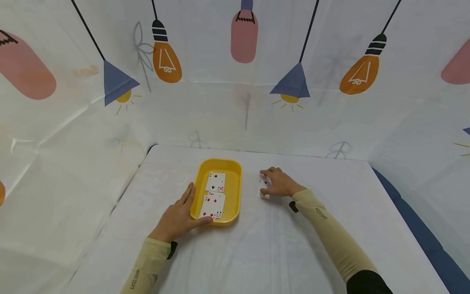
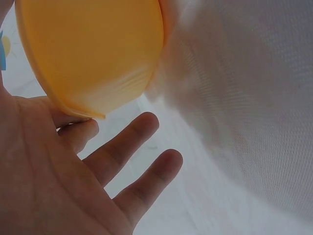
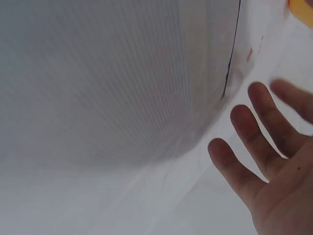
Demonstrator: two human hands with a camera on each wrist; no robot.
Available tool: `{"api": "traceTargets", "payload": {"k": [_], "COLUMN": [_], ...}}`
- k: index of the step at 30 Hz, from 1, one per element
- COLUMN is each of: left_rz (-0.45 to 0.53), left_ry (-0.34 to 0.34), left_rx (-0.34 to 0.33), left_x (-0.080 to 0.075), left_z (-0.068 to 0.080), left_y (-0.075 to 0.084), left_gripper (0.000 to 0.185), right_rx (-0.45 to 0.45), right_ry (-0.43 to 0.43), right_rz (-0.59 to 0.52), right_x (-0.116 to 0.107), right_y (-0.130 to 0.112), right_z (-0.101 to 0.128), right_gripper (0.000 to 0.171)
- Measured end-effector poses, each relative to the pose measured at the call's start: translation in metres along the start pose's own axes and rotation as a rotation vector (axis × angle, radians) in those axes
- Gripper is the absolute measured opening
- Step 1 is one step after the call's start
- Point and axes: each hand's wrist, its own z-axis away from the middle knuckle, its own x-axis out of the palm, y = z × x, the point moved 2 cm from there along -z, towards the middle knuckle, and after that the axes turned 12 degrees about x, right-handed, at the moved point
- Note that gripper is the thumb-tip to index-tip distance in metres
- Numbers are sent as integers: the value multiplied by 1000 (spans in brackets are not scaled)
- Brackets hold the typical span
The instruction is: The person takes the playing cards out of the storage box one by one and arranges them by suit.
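A yellow tray stands left of the middle of the table, with playing cards lying face up in it. One card shows spades; below it, overlapping cards show red diamonds. My left hand holds the tray at its near left corner, thumb at the near rim and fingers along the left side. In the left wrist view, the tray wall hides part of that hand's index finger. My right hand is over another playing card on the table, index finger and thumb spread across it.
A white cloth covers the table. Behind it hangs a white sheet printed with lamps and bulbs. Dark blue material shows beyond the table's right edge.
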Motion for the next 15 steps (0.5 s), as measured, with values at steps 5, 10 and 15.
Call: {"api": "traceTargets", "payload": {"k": [5, 10, 15], "left_rz": [-5, -4, 1], "left_ry": [2, 8, 7], "left_rx": [13, 14, 14], "left_x": [-1, -1, 0], "left_z": [1, 1, 1], "left_y": [0, -1, -1], "left_gripper": [128, 128, 128], "right_rx": [40, 43, 10], "right_ry": [70, 106, 132], "right_rz": [-19, -44, -86], "right_x": [3, 3, -1], "right_y": [-2, -8, -19], "right_z": [-4, -5, -5], "right_gripper": [84, 83, 78]}}
